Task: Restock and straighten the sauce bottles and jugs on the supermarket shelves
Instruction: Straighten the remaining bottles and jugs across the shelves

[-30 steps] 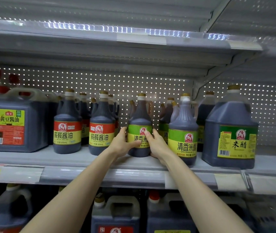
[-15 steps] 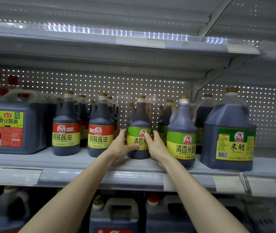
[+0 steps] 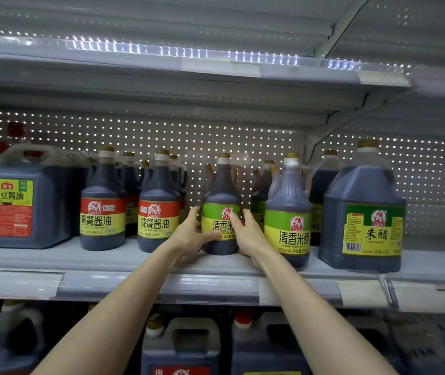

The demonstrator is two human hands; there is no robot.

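In the head view, your left hand (image 3: pixel 190 236) and right hand (image 3: pixel 249 238) both clasp the bottle (image 3: pixel 222 190) with the green label. Your fingers (image 3: pixel 194 214) curl round its lower body, and a thumb lies on the label from each side. The bottle stands upright on the shelf (image 3: pixel 107 259), between the soy bottle (image 3: pixel 159 207) on its left and the neighbour (image 3: pixel 289 212) on its right, with its base further back than the neighbour's. Your right hand fills the narrow gap beside that neighbour; I can't tell if they touch. You seem to be squaring the label and bringing the bottle into line. Draw it forward too briskly and your right knuckles could shove the neighbour toward the shelf edge. The bottle is tall and you grip it low, so a hard twist could rock it back into the bottles behind
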